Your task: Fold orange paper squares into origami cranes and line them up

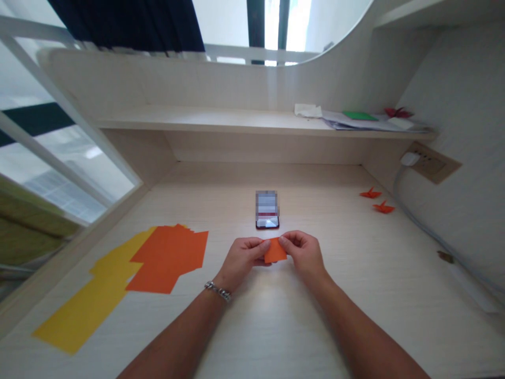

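Both hands were up off the pale wooden desk (pixel 276 321), pinching a small folded piece of orange paper (pixel 275 251) between them, right in the middle of the view and just in front of a dark smartphone (pixel 267 217) lying flat. The left hand (pixel 243 254), with a silver chain bracelet (pixel 218 290) at the wrist, was closed on the paper's left edge. The right hand (pixel 303 251) gripped the right edge with thumb and fingertips.

Looked to me like mid-fold, with the piece already folded down small and being lined up for another crease. I'd guess any next crease needed the edges matched carefully before pressing, since the piece was so small.

Loose orange paper sheets (pixel 169 258) overlapped long yellow paper sheets (pixel 90 300) off to the left. Two little folded orange paper figures (pixel 371 193) sat well apart on the right.

Couldn't read the phone screen, it was blurred. The fingers covered the paper's side edges, so the exact fold shape and layer count were anyone's guess. The stuff on the shelf (pixel 197 120), something green and a red folded thing, was too small to make out.
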Demonstrator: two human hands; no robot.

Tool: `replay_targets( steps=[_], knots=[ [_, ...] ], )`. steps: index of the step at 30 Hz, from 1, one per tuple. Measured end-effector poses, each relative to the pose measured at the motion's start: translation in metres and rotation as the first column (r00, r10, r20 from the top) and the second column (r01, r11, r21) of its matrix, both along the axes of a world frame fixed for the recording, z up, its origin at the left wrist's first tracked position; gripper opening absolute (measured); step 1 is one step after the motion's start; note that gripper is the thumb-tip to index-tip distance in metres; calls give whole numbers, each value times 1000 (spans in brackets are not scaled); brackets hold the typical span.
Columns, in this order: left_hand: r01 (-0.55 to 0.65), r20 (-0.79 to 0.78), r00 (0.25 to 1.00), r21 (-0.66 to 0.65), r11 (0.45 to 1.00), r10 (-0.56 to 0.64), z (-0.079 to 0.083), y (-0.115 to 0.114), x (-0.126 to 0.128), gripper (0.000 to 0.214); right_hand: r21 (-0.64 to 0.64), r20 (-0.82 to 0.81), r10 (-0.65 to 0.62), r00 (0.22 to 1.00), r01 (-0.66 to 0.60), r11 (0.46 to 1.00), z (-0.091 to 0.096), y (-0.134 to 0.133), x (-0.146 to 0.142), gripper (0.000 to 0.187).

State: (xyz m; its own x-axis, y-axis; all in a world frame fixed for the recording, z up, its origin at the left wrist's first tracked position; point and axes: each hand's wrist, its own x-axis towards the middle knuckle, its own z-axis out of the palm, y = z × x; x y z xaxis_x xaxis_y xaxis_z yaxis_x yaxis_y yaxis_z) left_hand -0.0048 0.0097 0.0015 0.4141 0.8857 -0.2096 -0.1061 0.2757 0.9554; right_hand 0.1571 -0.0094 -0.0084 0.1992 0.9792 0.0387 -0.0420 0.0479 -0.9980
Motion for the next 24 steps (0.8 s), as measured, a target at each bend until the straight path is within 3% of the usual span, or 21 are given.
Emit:
replay_targets(
  steps=[5,11,15,17,24],
  knots=[
    [46,-41,998,6,999,-46,3,0,2,40,-5,32,-4,999,4,1000,1,0,3,16],
    [90,-205,977,147,985,-59,6,1,0,20,-2,15,47,999,-47,999,2,-2,0,20],
    [-29,-132,990,177,984,53,7,1,-1,21,-17,-114,135,984,-138,990,2,-3,-3,37],
    [-56,-104,992,158,986,73,8,1,0,23,-10,-112,163,980,-165,986,3,-3,-4,37],
    [13,-86,996,172,985,2,7,0,0,20,15,-68,77,995,-76,997,7,-6,-4,30]
  ],
)
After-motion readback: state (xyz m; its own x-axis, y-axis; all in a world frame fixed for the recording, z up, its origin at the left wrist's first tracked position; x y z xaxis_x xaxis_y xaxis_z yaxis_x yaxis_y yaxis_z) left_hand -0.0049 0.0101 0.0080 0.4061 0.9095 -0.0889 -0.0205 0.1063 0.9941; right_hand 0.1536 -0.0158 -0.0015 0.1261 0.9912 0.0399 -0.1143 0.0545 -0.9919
